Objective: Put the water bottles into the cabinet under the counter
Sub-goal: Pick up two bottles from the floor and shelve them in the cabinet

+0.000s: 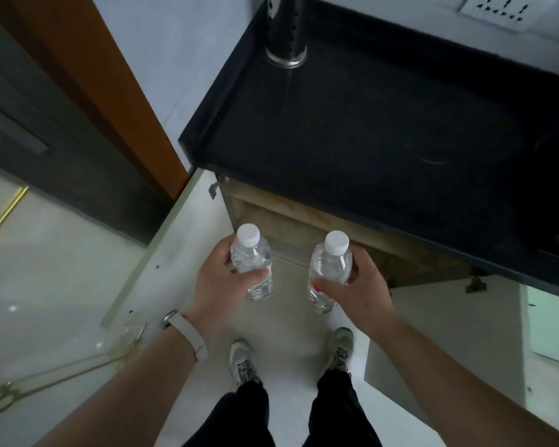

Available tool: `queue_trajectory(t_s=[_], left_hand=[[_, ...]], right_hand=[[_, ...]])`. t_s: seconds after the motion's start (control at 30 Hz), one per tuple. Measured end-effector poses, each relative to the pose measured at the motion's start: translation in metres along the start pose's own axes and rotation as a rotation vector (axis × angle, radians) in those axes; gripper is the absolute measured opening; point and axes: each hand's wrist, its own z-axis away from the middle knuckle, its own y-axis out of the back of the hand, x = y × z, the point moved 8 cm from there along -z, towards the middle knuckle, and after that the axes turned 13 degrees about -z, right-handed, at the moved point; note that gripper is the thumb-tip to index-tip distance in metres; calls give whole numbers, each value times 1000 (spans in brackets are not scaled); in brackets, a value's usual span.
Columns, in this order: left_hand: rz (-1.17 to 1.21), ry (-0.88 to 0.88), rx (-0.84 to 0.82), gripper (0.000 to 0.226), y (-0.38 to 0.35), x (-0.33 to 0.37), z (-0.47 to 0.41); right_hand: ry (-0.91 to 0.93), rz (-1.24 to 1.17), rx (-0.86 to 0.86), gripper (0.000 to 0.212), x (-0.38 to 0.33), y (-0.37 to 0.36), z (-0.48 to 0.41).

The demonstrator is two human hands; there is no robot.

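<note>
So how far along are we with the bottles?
Done: the cabinet has its left door and right door open. In hand: the left hand grips the left bottle, the right hand grips the right bottle, both upright before the opening. Left: neither is inside yet; both need setting in.

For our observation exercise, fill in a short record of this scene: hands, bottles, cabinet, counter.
left hand: grips left bottle, cap up
right hand: grips right bottle, cap up
cabinet: under counter, left door and right door open, bottles not yet inside
counter: black, metal cylinder at its back
</note>
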Motion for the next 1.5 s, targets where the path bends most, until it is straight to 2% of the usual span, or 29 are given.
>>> queue_trajectory(t_s=[0.2,0.33,0.67,0.93,1.1,1.23,1.5], left_hand=[[-30,19,28,70,-34,-33,-39],[-31,-3,61,64,-69,-67,-75],[-30,-158,157,53,-139,-155,-189],[-75,-278,229,52,-163,-207,-262],[-50,-373,267,46,-158,-189,-271],[18,-386,303,50,-144,-161,-272],[41,-473,337,43,-130,-95,-266]], right_hand=[[-23,-3,-62,52,43,-14,-59],[8,-31,-92,57,81,-25,-103],[220,-98,-100,52,191,-66,-225],[408,-104,-112,46,227,-96,-291],[479,-147,-160,48,212,-98,-306],[511,-210,-177,45,188,-88,-310],[595,-232,-190,44,139,-63,-309]])
